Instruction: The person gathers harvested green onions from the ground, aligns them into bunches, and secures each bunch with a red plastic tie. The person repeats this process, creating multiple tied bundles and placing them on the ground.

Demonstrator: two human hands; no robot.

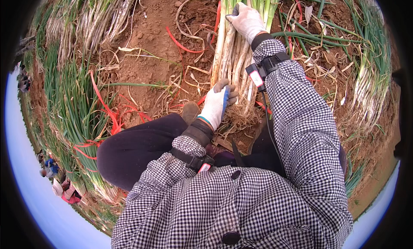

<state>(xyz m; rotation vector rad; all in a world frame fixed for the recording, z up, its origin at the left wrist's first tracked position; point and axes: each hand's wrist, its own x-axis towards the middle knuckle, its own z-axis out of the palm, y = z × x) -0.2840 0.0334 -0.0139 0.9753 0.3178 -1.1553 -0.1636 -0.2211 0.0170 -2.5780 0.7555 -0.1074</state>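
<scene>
A bundle of long green onions [237, 55] lies on the soil before me, with green leaves away from me and white stalks and tangled roots [242, 115] towards me. My right hand [246, 19], in a white knit glove with dark-coated fingers, rests across the upper stalks where white turns green. Its fingers are curled, and what lies under them is hidden. Lower down, my left hand [219, 99], in a white glove with grey and blue coating, touches the stalks at the bundle's left edge just above the roots. Its fingers are bent; whether they grip a stalk does not show.
Red plastic strips [113, 118] lie tangled at left, beside a heap of green onions [75, 100]. More onions lie at upper left [93, 19] and right [371, 84]. Loose leaves [317, 36] litter the soil. Far left, people [66, 189] are among the rows.
</scene>
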